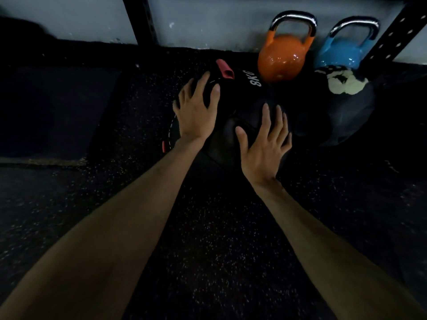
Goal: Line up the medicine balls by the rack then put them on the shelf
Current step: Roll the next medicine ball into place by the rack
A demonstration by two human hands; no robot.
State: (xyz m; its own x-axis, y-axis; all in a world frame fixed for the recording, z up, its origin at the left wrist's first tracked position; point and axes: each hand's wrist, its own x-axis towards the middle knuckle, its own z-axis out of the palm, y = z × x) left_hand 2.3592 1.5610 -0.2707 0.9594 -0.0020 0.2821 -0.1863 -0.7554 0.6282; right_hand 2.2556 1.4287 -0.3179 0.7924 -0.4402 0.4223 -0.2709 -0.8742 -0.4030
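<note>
A black medicine ball [240,98] marked "8KG", with a red patch on top, rests on the dark speckled floor near the wall. My left hand [196,112] lies spread on its upper left side, fingers curved over the surface. My right hand [265,144] is pressed flat on its lower right side, fingers apart. A second dark ball [342,116] with a torn white patch sits just to the right, touching or nearly touching the first. The scene is dim and the balls' edges are hard to make out.
An orange kettlebell [280,58] and a blue kettlebell [339,54] stand against the pale wall behind the balls. Black perforated rack uprights stand at the back [141,19] and at the right [392,35]. A dark mat [57,107] lies to the left.
</note>
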